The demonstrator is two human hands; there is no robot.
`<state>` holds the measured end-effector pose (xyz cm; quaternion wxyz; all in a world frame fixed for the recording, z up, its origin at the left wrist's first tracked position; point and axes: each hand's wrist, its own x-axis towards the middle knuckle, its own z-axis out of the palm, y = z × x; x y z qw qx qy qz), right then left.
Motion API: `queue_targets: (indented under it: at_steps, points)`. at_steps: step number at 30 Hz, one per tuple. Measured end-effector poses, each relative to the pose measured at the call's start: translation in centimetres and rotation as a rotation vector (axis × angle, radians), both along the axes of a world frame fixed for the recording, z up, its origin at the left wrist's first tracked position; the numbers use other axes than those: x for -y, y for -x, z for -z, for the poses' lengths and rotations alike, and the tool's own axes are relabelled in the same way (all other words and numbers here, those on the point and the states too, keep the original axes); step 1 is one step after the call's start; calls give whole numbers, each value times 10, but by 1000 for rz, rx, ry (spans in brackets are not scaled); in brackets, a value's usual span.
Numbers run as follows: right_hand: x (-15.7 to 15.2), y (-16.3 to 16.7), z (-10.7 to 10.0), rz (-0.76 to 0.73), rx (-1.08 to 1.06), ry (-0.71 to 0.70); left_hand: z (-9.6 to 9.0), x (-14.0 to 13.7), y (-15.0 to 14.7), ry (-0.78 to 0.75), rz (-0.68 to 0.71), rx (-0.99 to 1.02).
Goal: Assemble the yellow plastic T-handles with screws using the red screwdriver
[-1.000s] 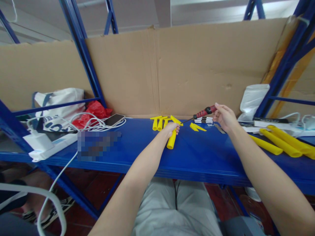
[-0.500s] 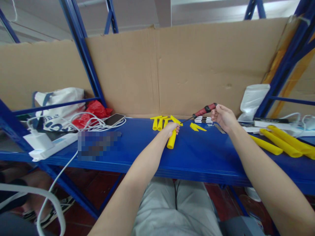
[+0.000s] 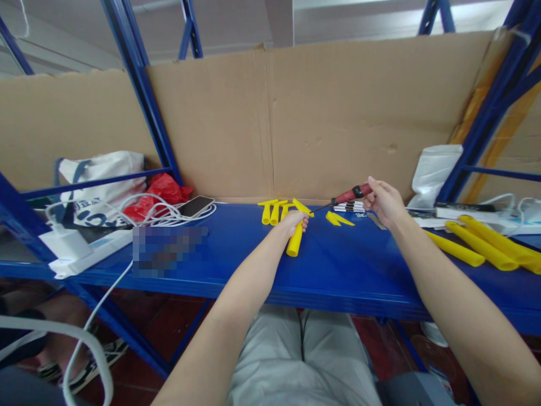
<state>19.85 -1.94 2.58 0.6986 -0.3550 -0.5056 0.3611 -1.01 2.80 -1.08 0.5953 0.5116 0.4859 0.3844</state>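
Note:
My left hand (image 3: pixel 298 220) is wrapped round a yellow tube (image 3: pixel 295 243), whose open end points toward me. Reaching in from the right, the thin shaft of a red and black screwdriver (image 3: pixel 349 195) meets the tube at my left fingers; its tip is hidden there. My right hand (image 3: pixel 384 201) pinches the back end of the screwdriver's handle. Behind the left hand lie several yellow T-shaped pieces (image 3: pixel 266 213). Flat yellow pieces (image 3: pixel 338 219) rest under the screwdriver, near a stack of white and dark strips (image 3: pixel 349 207).
Long yellow tubes (image 3: pixel 482 246) lie at the right of the blue table (image 3: pixel 338 276). On the left are a phone (image 3: pixel 196 206), white cables, a red bag (image 3: pixel 158 194), a cloth bag (image 3: pixel 103 180) and a power strip (image 3: pixel 91 256). A cardboard wall (image 3: pixel 329 118) stands behind.
My right fingers have shifted their grip on the end of the screwdriver's handle, and the handle sits slightly lower. The left hand and the tube stay in place.

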Motion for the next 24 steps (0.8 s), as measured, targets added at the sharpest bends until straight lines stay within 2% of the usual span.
queue_targets:
  at_steps: [11,19,24]
  points:
    - [0,0,-2,-64,19,9,1,1,0,-18,-11,-15]
    - [-3,-1,0,85,-18,45,1,0,0,-14,7,-11]
    - [-1,0,0,95,-42,65,1,-1,0,-9,7,-5]
